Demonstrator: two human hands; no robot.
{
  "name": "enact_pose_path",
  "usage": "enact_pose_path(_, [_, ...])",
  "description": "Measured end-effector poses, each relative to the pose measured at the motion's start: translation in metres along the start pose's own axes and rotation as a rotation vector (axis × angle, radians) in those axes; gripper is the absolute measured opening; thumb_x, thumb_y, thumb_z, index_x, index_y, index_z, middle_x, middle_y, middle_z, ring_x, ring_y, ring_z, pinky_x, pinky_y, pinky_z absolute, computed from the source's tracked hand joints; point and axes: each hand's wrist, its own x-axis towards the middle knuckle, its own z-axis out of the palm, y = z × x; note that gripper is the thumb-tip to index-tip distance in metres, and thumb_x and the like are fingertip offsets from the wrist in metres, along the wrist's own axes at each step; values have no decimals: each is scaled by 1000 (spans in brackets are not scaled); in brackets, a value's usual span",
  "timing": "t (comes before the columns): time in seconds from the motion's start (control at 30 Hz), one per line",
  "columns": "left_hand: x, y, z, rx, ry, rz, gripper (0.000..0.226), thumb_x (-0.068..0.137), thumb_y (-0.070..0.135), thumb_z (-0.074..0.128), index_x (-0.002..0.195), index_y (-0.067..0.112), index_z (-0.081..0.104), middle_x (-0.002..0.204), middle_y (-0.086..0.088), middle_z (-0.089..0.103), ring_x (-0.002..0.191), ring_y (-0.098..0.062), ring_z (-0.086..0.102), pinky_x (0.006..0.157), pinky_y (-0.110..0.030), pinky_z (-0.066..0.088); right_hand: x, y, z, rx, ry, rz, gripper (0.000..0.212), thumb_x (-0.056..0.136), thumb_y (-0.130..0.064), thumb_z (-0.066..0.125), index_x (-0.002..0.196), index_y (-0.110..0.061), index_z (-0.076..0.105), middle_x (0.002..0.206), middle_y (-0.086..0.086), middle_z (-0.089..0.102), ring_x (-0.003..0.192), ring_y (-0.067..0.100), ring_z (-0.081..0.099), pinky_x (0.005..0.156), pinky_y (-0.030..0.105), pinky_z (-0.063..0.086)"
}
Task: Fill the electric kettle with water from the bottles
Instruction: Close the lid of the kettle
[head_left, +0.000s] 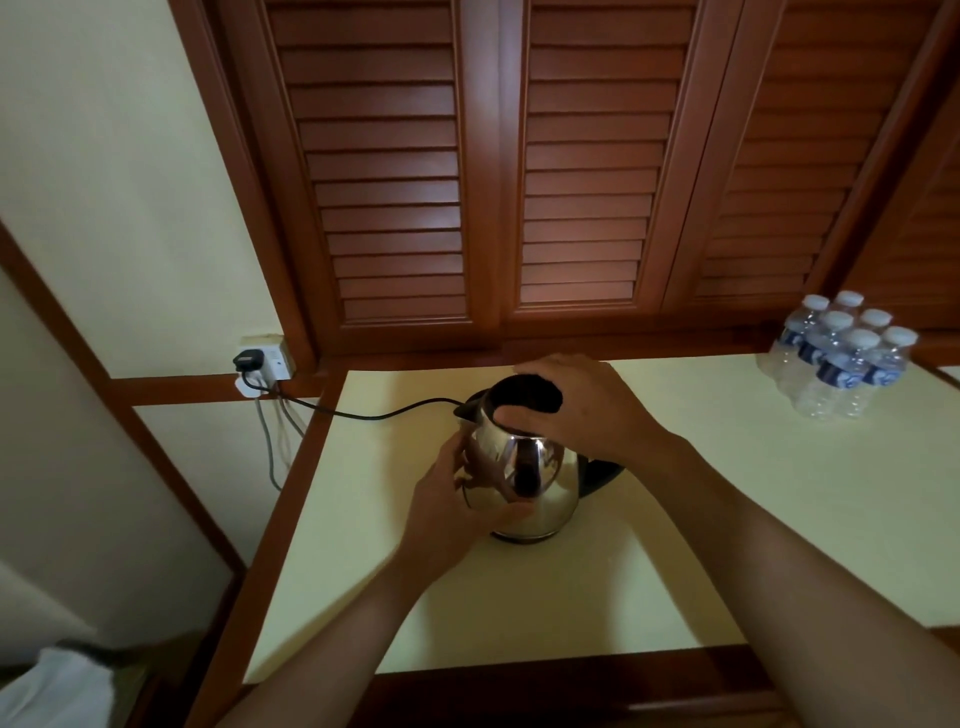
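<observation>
kettle (540, 483) sits on the cream table (727, 519), and 2 hands are on it. left hand (457, 499) wraps the steel belly on the kettle's left flank, fingers (467, 457) curled round the shine, thumb low across the front. right hand (582, 405) is over the top, thumb and fingers clamped on what looks like the black lid (524, 395), fingers hooked over its far edge. spout (467, 408) points to the kettle's left, and the black handle (597, 473) pokes out on its right, under the right wrist. cord (374, 413) runs from behind the kettle off to its left, up to the wall socket (262, 358), plug in. bottles (841, 353), a wrapped pack with white caps, stand well apart to the kettle's right, further back, all capped by the look of it.

my read: this is the lid-off step, no water in play yet. risks from here: a stiff lid lets go suddenly and the kettle jerks or tips, with only the left hand bracing it. polished steel is slippery, so that brace could slide. the cord lies slack just behind the kettle, and a hard yank on the kettle could drag it taut. further on, pouring beside a plugged-in kettle, a spill running under its foot would be the nasty part.
</observation>
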Motion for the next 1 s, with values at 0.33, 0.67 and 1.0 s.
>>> enact_pose_path(0.33, [24, 13, -16, -77, -118, -119, 59, 64, 17, 94, 114, 24, 62, 104, 11, 71, 97, -3, 66, 83, -23, 50, -42, 44, 26, 873, 394, 646, 67, 100, -57, 41, 63, -5, 64, 59, 10, 62, 61, 22, 62, 71, 30, 48])
enact_pose_path(0.67, [29, 11, -15, -169, -48, -149, 59, 63, 12, 94, 114, 21, 66, 112, -13, 71, 109, -30, 65, 94, -45, 54, -25, 45, 34, 1278, 496, 892, 41, 86, -22, 59, 45, -19, 59, 44, 3, 40, 44, 18, 36, 52, 33, 30])
enact_pose_path(1.0, [84, 40, -36, -242, -3, -34, 61, 67, 0, 87, 122, 8, 64, 116, -11, 73, 113, -27, 66, 95, -33, 52, 42, 52, 15, 1376, 495, 795, 48, 85, -22, 58, 37, -24, 53, 41, 0, 38, 42, 17, 34, 50, 33, 29])
